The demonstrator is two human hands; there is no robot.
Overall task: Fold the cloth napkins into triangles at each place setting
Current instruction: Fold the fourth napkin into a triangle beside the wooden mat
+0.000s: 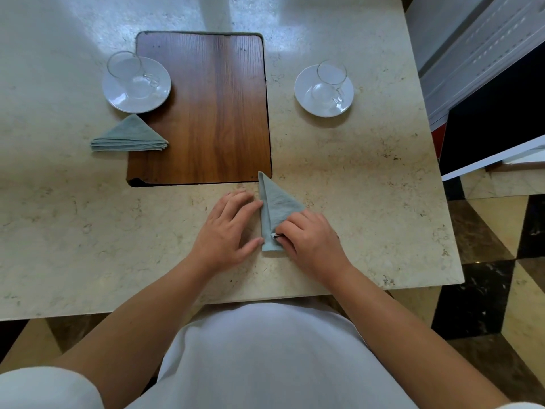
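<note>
1. I stand at the near edge of the stone table [368,178], and its right edge falls away just past my right arm, with the chequered floor [483,290] beyond it.
2. To my left the tabletop runs bare and wide along the near edge; that is the most open stretch.
3. Ahead, the wooden board [206,113] fills the middle, its near edge close to my fingertips.
4. A saucer with a glass cup [136,82] sits at the board's far left corner, overlapping it; a second saucer and cup [323,90] stands well to the right of the board, on the stone.
5. A finished folded napkin [129,135] lies below the left saucer, half on the board's left edge.
6. The napkin I am working on [275,208] lies between my hands, a narrow triangle whose tip touches the board's near right corner.
7. My left hand [227,228] is spread flat on the table, fingers against the napkin's left edge.
8. My right hand [309,237] is curled over the lower right side, fingers pinching the cloth near its bottom end.
</note>
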